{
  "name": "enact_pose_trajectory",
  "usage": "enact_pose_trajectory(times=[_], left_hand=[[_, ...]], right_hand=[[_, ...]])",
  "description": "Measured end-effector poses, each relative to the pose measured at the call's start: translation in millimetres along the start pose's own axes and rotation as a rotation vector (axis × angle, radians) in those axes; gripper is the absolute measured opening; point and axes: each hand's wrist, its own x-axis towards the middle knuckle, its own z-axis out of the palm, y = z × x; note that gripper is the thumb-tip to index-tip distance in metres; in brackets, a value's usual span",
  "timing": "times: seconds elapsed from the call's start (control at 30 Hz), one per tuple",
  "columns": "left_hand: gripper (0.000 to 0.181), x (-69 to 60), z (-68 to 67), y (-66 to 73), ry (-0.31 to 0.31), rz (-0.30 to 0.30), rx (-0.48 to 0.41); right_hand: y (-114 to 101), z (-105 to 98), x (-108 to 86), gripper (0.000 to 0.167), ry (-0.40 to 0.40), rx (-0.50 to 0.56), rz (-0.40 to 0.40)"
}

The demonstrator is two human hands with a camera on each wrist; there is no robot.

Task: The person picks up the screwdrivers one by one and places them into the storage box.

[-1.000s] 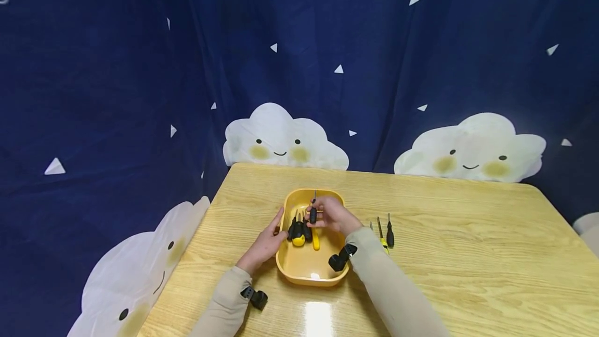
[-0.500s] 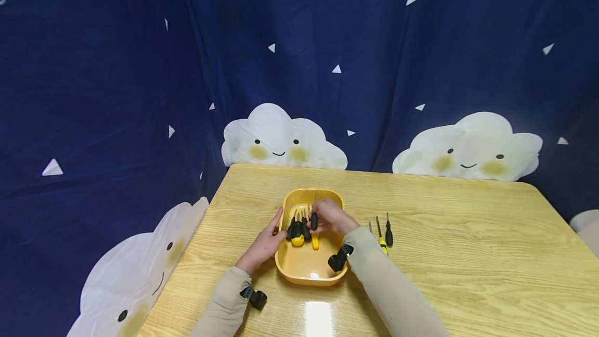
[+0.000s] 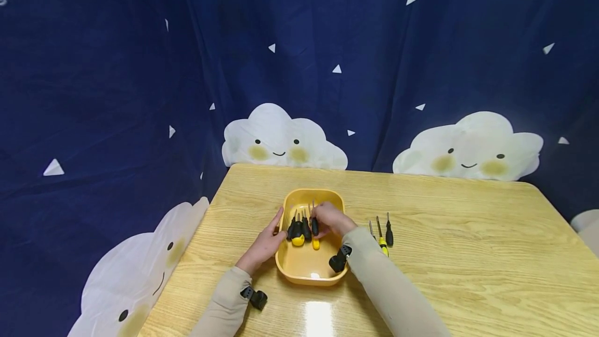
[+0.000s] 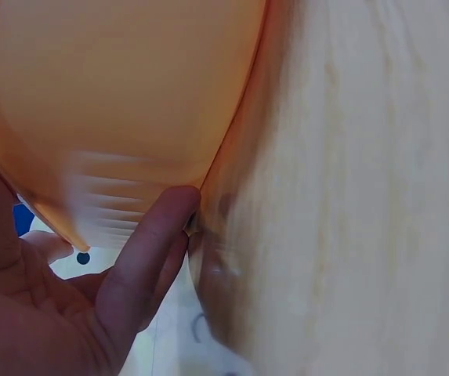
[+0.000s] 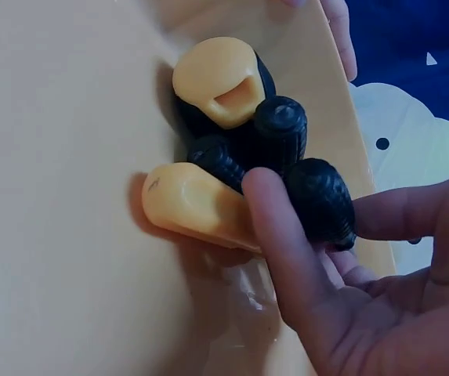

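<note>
A yellow plastic tub (image 3: 304, 267) stands on the wooden table. My left hand (image 3: 263, 249) grips its left wall, thumb over the rim and fingers (image 4: 150, 251) against the outside. Over the tub, my right hand (image 3: 329, 217) holds a black-handled screwdriver (image 3: 314, 227) low, shank pointing to the far side. In the right wrist view the thumb and fingers pinch that screwdriver's ribbed handle (image 5: 320, 202). Beside it lie a yellow-handled tool (image 5: 197, 205), a stubby yellow-and-black screwdriver (image 3: 297, 234) and other black screwdrivers (image 3: 306, 230).
To the right of the tub, a black screwdriver (image 3: 389, 234) and a yellow-and-black screwdriver (image 3: 382, 245) lie on the table (image 3: 468, 233); another tool is partly hidden by the sleeve. A dark blue curtain (image 3: 299, 56) with clouds hangs behind.
My right hand has lowered the black screwdriver into the tub and brought it slightly nearer, beside the yellow-handled tool. The left hand has stayed on the tub's wall.
</note>
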Motion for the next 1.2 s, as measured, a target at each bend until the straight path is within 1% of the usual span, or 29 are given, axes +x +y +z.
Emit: enact_pose_trajectory(times=[0.17, 0.23, 0.4, 0.47, 0.53, 0.7, 0.93, 1.0, 1.2], left_hand=[[0.068, -0.6, -0.4, 1.2, -0.001, -0.006, 0.000], [0.068, -0.3, -0.4, 1.5, -0.003, -0.008, -0.008], [0.068, 0.2, -1.3, 2.2, -0.019, -0.003, -0.046], [0.068, 0.1, -1.7, 2.5, -0.024, -0.007, -0.063], [0.068, -0.1, -2.0, 2.5, -0.028, -0.012, -0.074], [0.068, -0.8, -2.2, 2.6, -0.028, -0.015, -0.068], [0.068, 0.7, -1.4, 2.4, -0.015, -0.022, -0.038], [0.068, 1.0, -1.3, 1.7, -0.013, -0.025, -0.040], [0.068, 0.9, -1.0, -0.3, -0.013, -0.018, -0.033]], right_hand=[[0.3, 1.3, -0.5, 0.017, 0.033, -0.016, 0.002], [-0.4, 1.9, -1.1, 0.017, 0.045, -0.039, -0.001], [-2.3, 2.4, -2.2, 0.017, 0.085, -0.158, -0.016], [-2.9, 2.5, -2.3, 0.017, 0.094, -0.183, -0.017], [-3.5, 2.8, -2.6, 0.017, 0.101, -0.188, -0.015], [-3.6, 4.7, -4.0, 0.016, 0.089, -0.182, -0.007], [-4.1, 6.4, -3.7, 0.016, 0.106, -0.191, 0.025], [-4.0, 6.7, -3.7, 0.015, 0.113, -0.200, 0.033], [-2.8, 7.5, -3.5, 0.009, 0.106, -0.173, 0.037]])
